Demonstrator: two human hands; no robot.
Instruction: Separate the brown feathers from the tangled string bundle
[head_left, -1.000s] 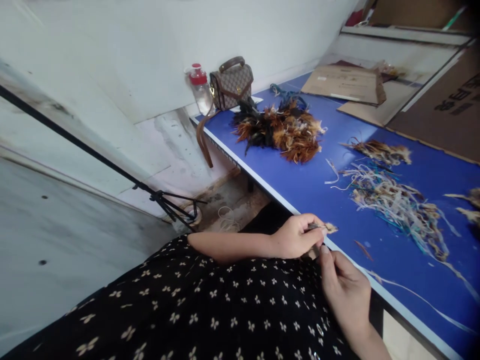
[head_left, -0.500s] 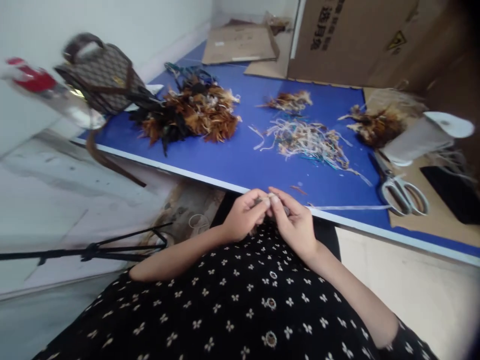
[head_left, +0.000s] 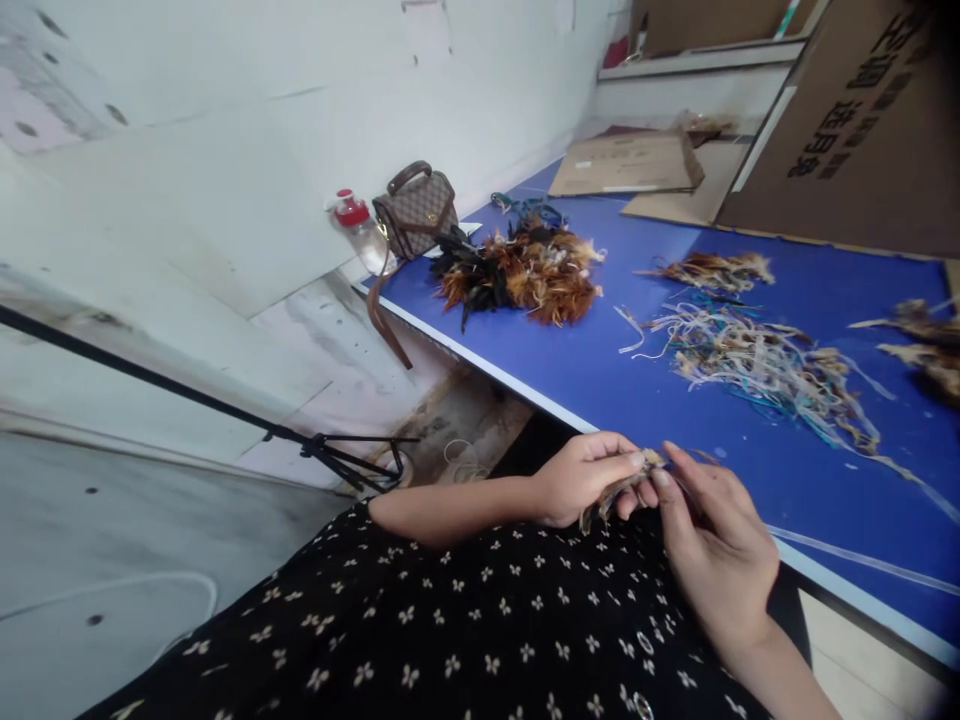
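At the near edge of the blue table (head_left: 600, 385), my left hand (head_left: 581, 478) pinches a small bunch of brown feathers (head_left: 619, 487) that hangs down from its fingertips. My right hand (head_left: 716, 545) meets it from the right, its thumb and forefinger closed on the top of the same bunch. Both hands hover over my lap in a black dress with small white flowers.
A pile of brown and black feathers (head_left: 525, 272) lies at the table's far left, beside a patterned handbag (head_left: 414, 208) and a red-capped bottle (head_left: 358, 228). Pale strips and trimmings (head_left: 757, 358) are scattered mid-table. Cardboard boxes (head_left: 855, 130) stand behind. A black tripod (head_left: 330, 455) is on the floor to the left.
My head swung right, then back left. My hands have stayed together at the table edge on the small feather bunch, and more of the bunch now hangs below my left fingers.
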